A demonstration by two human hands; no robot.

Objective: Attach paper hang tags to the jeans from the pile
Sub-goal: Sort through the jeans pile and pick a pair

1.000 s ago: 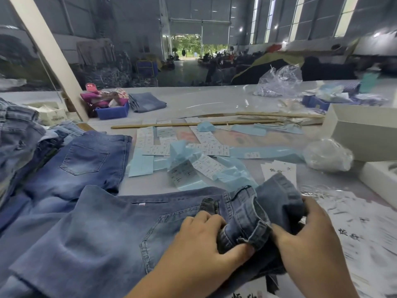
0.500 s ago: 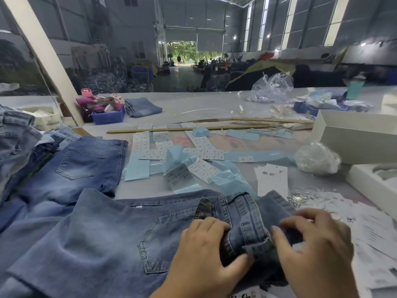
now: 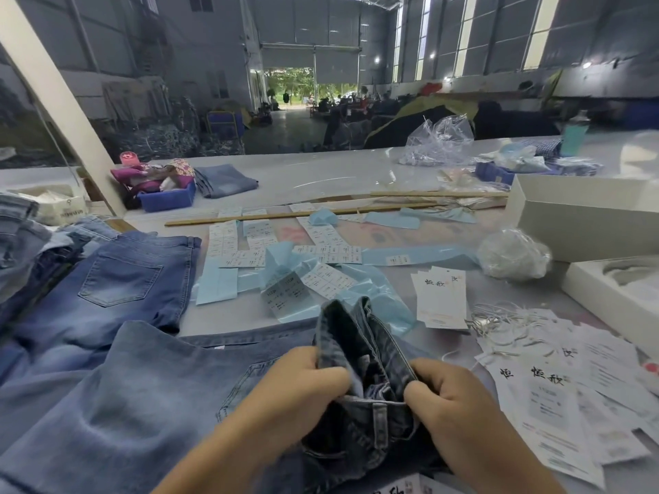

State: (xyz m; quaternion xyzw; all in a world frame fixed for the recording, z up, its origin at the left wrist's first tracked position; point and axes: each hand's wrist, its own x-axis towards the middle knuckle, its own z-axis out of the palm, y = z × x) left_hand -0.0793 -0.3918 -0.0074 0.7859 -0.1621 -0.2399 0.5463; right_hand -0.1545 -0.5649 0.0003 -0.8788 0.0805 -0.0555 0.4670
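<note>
A light blue pair of jeans lies flat across the near table. Its waistband is bunched and raised upright between my hands. My left hand grips the left side of the waistband, and my right hand grips its right side. White paper hang tags with black characters lie in a small stack just beyond the waistband. More hang tags are spread at the right. A tangle of white strings lies between them.
A darker pair of jeans and a pile of jeans lie at left. Sticker sheets and light blue backing strips cover the middle. White boxes and a clear plastic bag stand right. A wooden stick and blue bin lie behind.
Both hands have pulled the waistband up and together so it stands upright. My right hand moved from the band's far right end inward and closed on it.
</note>
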